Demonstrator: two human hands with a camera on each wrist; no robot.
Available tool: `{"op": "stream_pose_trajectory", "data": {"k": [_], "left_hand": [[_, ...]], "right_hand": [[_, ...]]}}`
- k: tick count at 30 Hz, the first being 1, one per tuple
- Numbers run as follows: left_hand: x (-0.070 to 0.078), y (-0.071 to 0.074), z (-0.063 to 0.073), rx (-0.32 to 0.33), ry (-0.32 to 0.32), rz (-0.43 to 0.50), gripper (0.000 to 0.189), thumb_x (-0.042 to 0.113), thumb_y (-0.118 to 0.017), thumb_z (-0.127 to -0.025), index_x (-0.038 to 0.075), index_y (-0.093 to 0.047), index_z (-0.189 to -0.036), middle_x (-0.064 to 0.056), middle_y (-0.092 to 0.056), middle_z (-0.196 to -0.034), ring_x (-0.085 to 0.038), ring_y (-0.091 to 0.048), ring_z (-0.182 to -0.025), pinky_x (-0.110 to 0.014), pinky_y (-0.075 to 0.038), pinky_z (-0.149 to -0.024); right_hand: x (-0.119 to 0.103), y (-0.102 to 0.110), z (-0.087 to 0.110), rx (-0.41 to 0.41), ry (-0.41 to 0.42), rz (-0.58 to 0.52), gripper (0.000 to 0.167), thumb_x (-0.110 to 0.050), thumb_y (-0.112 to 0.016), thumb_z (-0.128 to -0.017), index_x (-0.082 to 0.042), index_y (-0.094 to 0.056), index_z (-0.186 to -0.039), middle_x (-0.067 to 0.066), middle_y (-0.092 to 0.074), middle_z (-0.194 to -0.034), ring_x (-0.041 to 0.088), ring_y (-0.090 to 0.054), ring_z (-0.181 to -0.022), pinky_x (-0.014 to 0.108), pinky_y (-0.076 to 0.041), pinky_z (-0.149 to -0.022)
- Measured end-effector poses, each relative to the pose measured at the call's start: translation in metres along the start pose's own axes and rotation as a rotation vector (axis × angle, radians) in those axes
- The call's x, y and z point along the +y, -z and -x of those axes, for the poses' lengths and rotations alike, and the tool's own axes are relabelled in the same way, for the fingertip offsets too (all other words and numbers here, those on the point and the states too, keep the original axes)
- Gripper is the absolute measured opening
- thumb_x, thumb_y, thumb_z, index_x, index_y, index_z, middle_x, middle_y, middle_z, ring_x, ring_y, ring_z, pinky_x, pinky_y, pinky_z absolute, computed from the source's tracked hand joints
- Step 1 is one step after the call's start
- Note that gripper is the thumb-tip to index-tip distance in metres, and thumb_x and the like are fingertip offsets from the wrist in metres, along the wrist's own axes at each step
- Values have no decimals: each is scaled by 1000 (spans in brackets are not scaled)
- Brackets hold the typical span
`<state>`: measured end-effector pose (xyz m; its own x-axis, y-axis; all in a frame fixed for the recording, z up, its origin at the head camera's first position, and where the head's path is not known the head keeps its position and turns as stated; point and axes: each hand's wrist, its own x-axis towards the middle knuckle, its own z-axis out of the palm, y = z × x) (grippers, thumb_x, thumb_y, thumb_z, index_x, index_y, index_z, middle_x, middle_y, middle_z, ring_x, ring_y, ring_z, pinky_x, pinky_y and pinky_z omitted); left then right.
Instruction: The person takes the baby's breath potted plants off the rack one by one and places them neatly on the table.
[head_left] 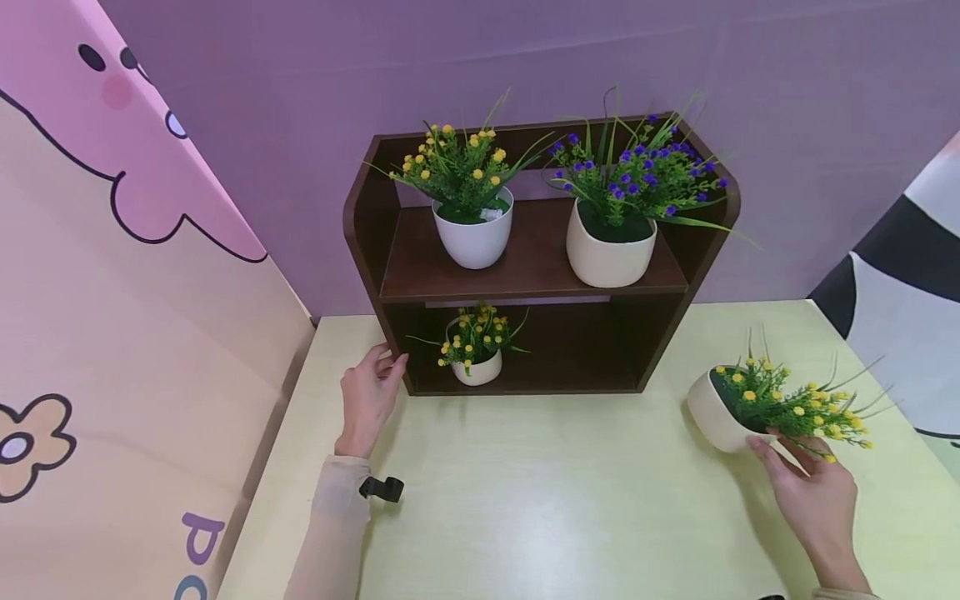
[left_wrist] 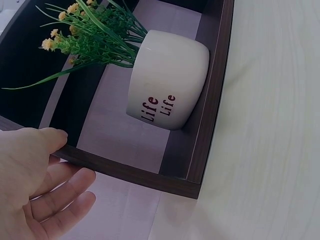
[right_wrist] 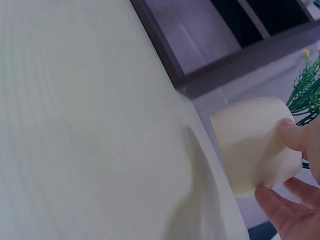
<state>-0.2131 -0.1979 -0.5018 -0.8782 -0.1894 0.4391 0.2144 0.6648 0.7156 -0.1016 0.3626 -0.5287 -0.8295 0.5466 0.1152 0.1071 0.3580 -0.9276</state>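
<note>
My left hand (head_left: 367,400) pinches the left side panel of a dark brown two-tier shelf (head_left: 540,292); in the left wrist view the thumb lies over the panel's edge and the fingers sit outside. Beside it, on the lower tier, stands a small potted plant (head_left: 477,370) with yellow flowers, its cream pot (left_wrist: 167,75) printed "Life". To the right of the shelf, my right hand (head_left: 821,500) holds another yellow-flowered potted plant (head_left: 716,417) by its cream pot (right_wrist: 250,142), thumb and fingers on either side. That plant tilts to the right; its flowers partly cover the fingers.
On the upper tier stand a white pot (head_left: 472,242) with yellow flowers and a cream pot (head_left: 611,258) with purple flowers. The shelf rests on a pale table (head_left: 517,483) against a purple backdrop (head_left: 300,100). A cartoon-printed panel (head_left: 135,333) borders the left side.
</note>
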Motion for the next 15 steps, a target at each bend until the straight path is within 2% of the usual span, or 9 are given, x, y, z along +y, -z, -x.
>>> {"op": "stream_pose_trajectory", "data": {"k": [4, 9, 15], "left_hand": [[-1, 1, 0, 10, -6, 1, 30, 21, -76, -99, 2, -75, -122, -21, -81, -101, -37, -82, -87, -53, -65, -81], [-1, 0, 0, 17, -32, 4, 29, 20, -76, -100, 2, -75, -122, -21, -81, -100, -36, -82, -85, -52, -65, -76], [1, 0, 0, 3, -10, 4, 29, 21, -76, -100, 2, -75, -123, -21, -81, -102, -36, -82, -87, -52, -65, -78]], "right_hand": [[8, 11, -7, 0, -68, 16, 15, -17, -85, -91, -20, -78, -104, -45, -66, -87, -27, -63, -77, 1, -50, -68], [13, 26, -11, 44, -164, 8, 18, -20, -86, -90, -31, -77, -101, -44, -64, -86, -30, -60, -77, -1, -48, -67], [26, 40, -18, 74, -212, -23, 23, -21, -88, -89, -33, -77, -106, -42, -64, -87, -29, -61, -75, 0, -49, -65]]}}
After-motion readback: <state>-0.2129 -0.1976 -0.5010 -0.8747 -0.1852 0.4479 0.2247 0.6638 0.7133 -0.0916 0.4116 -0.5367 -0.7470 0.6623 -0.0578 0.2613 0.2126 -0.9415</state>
